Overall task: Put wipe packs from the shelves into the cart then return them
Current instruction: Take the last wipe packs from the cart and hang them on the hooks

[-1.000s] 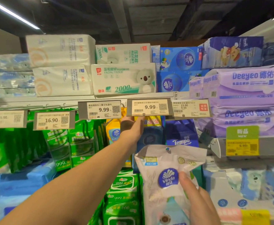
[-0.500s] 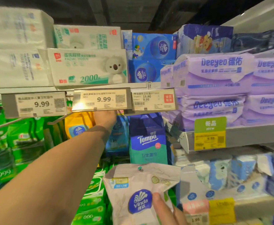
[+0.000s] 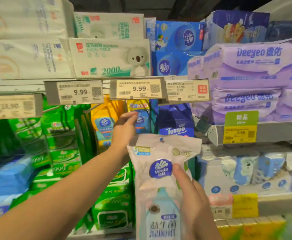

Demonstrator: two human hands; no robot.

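Observation:
My right hand (image 3: 192, 198) grips a pale Vinda wipe pack (image 3: 159, 153) by its right side and holds it upright in front of the shelves. Its hang hole is at the top. My left hand (image 3: 124, 130) stretches forward, fingers apart, to a blue hanging wipe pack with a yellow top (image 3: 141, 116), just below the 9.99 price tag (image 3: 138, 89). The fingertips touch that pack's left edge without closing on it. No cart is in view.
A yellow Vinda pack (image 3: 103, 122) and a dark blue Tempo pack (image 3: 176, 123) hang on either side. Green wipe packs (image 3: 114, 201) fill the lower left. Purple Deeyeo tissue packs (image 3: 249, 70) sit on the right shelf, and white tissue bundles (image 3: 107, 58) lie above.
My left hand has come down from under the price tag to the front of the blue hanging pack. The view has shifted, and the pale pack in my right hand sits higher in it.

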